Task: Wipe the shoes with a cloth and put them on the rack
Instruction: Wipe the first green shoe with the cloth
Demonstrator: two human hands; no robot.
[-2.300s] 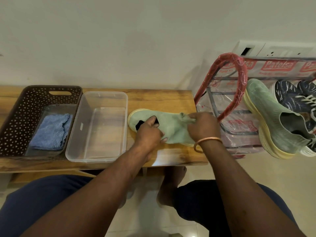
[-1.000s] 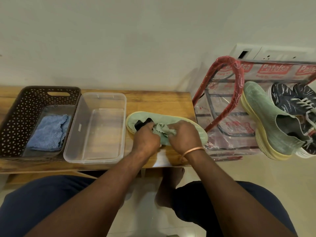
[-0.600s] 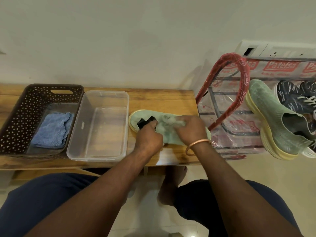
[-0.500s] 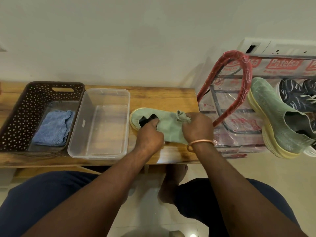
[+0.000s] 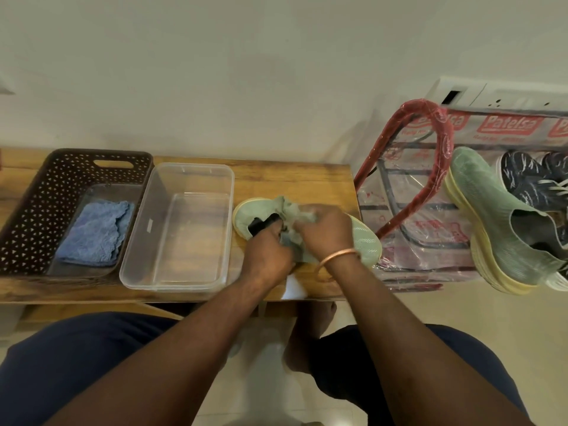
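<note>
Seated person, viewed from the head. Nearest, both forearms reach over the lap to the front of the desk (image 5: 292,176). The left hand (image 5: 267,253) has its fingers curled round the collar of the pale green shoe (image 5: 367,241), at its dark mouth, presumably to pin it against the rubbing. The right hand (image 5: 325,230), with a copper bangle (image 5: 338,256) at the wrist, clutches a bunched green cloth (image 5: 287,212) and presses it on the upper near the mouth. The wiping step appears to be in hand. The shoe lies along the desk, heel to the left, toe towards the rack. Just left of it stands a clear tub (image 5: 190,165), then a brown perforated basket (image 5: 61,155) holding a folded blue cloth (image 5: 92,233), probably a spare kept within reach. Beside the right end of the desk is the rack (image 5: 442,133), red-framed and wrapped in clear plastic bearing the red label "Patelsa" (image 5: 508,124); the smaller lettering beneath is illegible. On it lean the matching green shoe (image 5: 498,216), toe up, and dark patterned shoes (image 5: 522,176), so this pair is likely half done. Farthest, a white socket strip (image 5: 491,93) on the wall
</note>
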